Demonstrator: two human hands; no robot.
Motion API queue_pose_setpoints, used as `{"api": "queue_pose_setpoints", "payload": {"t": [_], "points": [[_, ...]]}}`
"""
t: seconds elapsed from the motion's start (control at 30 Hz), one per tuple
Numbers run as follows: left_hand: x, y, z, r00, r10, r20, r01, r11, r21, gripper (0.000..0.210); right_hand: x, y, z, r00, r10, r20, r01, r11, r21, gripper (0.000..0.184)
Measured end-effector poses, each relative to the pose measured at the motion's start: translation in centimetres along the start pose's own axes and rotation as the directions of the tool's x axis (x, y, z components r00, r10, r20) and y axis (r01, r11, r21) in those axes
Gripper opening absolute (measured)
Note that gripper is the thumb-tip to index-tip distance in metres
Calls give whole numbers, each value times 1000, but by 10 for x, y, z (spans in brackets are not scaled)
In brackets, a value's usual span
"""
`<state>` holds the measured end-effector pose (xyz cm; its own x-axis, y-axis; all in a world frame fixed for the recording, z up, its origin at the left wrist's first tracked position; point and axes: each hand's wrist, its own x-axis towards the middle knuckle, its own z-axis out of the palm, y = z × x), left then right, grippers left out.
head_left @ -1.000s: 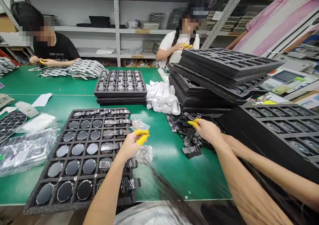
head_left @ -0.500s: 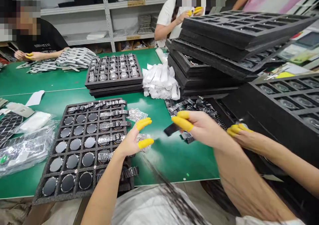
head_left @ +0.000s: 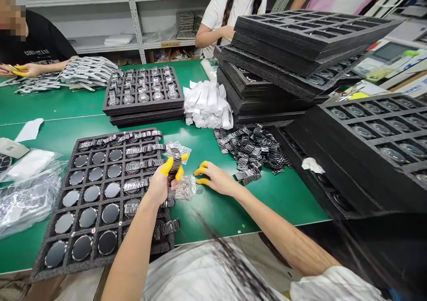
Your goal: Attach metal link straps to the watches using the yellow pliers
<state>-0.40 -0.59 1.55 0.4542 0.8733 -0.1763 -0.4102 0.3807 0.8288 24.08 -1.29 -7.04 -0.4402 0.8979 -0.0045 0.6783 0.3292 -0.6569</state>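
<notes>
So, watchband (head_left: 174,162) in left grip (head_left: 160,185)

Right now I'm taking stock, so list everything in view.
table: one, green, throughout
near tray: one, dark grey, left
watch faces: fifteen bare, dark, in near tray
tray bands: several, dark, on near tray
small packets: two, clear, right of near tray
band pile: uncountable, black, right of centre
white pile: one, white, centre
far trays: at least two, black, beyond near tray
tall tray stack: several, black, upper right
right trays: count unclear, black, right
scrap: one, white, right
strips: one heap, pale, upper left
bags: count unclear, clear, left
shelves: several, pale, rear
people: three, black, white, pink tops, rear
left hand: one, yellow-tipped, gripping a dark band
right hand: one, yellow-tipped, beside nearer packet
</notes>
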Motion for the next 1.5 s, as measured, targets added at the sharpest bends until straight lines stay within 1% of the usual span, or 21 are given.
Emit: {"api": "queue_pose_setpoints", "payload": {"t": [0.07, 0.13, 0.23, 0.3, 0.37, 0.4, 0.43, 0.5, 0.53, 0.6, 0.7, 0.9, 0.97, 1.03, 1.1, 1.17, 1.23, 1.27, 1.33, 1.4, 1.5], "points": [[0, -1, 2, 1000, -11, -13, 11, 1000, 1, 48, 2, 1, 5, 1000, -15, 5, 15, 997, -71, 11], [0, -3, 4, 1000, -28, -11, 28, 999, 36, 48, 4, 1, 7, 1000, -17, -19, 16, 999, -43, 12], [0, -8, 5, 998, -61, 10, 60, 992, 112, 52, 4, 2, 6, 997, -8, -77, 12, 998, 58, 15], [1, -13, 6, 997, -82, 14, 79, 984, 159, 54, 0, 0, 4, 992, 9, -124, 2, 996, 92, 13], [3, -19, 7, 996, -92, 1, 90, 975, 201, 52, -5, -10, 1, 970, 75, -230, -12, 964, 265, 10], [4, -21, 7, 995, -99, -5, 98, 969, 226, 51, -8, -18, 0, 952, 134, -276, -8, 910, 414, 11], [4, -23, 7, 994, -107, -9, 105, 962, 253, 50, -10, -28, 0, 933, 201, -298, 9, 816, 579, 16], [5, -25, 8, 993, -121, -11, 118, 946, 301, 47, -12, -49, -1, 915, 311, -258, 51, 544, 837, 30], [5, -25, 8, 992, -125, -11, 121, 939, 321, 45, -11, -59, -1, 917, 335, -218, 59, 427, 902, 37], [4, -23, 9, 992, -128, -5, 122, 929, 350, 44, -8, -73, -1, 916, 368, -159, 62, 262, 963, 46], [3, -21, 9, 991, -133, 8, 119, 914, 389, 48, -3, -78, -2, 903, 416, -106, 56, 132, 990, 53], [6, -32, 1, 987, -163, 11, 147, 914, 378, 51, -3, -77, -3, 913, 407, -19, 24, -6, 1000, 55], [6, -35, 0, 985, -170, 17, 153, 924, 350, 52, -1, -79, 1, 914, 406, -7, 15, -16, 1000, 57], [6, -34, 1, 985, -174, 22, 158, 937, 311, 53, 3, -80, 7, 911, 411, -26, 9, 44, 999, 56], [4, -30, 2, 984, -176, 28, 163, 954, 253, 54, 10, -78, 13, 903, 416, -110, 36, 180, 983, 54], [2, -24, 4, 986, -167, 29, 159, 970, 182, 54, 19, -73, 15, 886, 385, -258, 121, 346, 930, 53], [0, -19, 4, 987, -155, 39, 149, 981, 120, 55, 28, -67, 13, 895, 249, -370, 223, 468, 855, 56], [-1, -19, 2, 987, -151, 51, 146, 985, 92, 57, 32, -65, 9, 913, 152, -379, 261, 496, 828, 55], [-2, -21, -3, 983, -156, 97, 154, 988, 33, 60, 40, -64, 2, 948, -38, -317, 294, 493, 819, 49], [-1, -26, -10, 978, -148, 144, 154, 987, -35, 59, 46, -67, -4, 954, -145, -261, 298, 448, 843, 43], [1, -31, -19, 980, -95, 176, 107, 993, -59, 54, 53, -75, -4, 957, -130, -261, 290, 327, 900, 46]]}}
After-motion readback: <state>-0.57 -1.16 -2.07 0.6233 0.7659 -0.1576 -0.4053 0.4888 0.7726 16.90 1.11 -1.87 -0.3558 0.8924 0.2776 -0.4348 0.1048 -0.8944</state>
